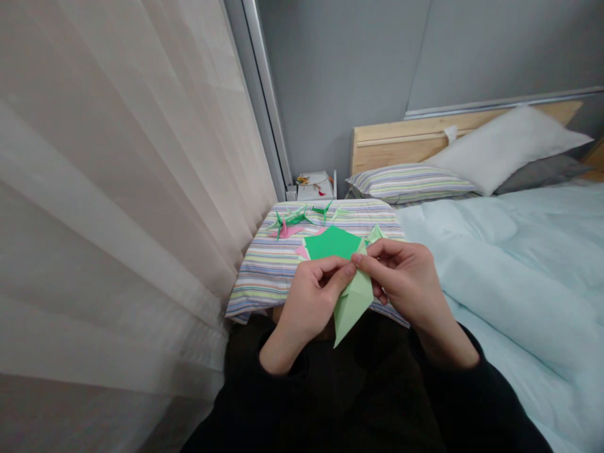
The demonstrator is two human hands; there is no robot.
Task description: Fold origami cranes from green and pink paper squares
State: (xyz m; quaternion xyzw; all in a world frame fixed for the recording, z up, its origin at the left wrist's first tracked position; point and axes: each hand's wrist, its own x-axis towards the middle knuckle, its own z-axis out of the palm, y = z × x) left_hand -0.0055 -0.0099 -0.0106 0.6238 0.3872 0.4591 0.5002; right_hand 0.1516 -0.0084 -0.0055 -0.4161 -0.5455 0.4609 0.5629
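My left hand and my right hand pinch a light green origami paper between them, their fingertips meeting at its upper part. The paper is folded to a point that hangs down toward my lap. Just beyond my hands, a flat darker green paper square lies on a striped cloth. Pink paper shows beside it, and several folded green origami cranes stand farther back on the cloth.
A sheer white curtain fills the left side. On the right is a bed with a pale blue duvet, white and grey pillows, and a wooden headboard. A white box stands on a bedside surface at the back.
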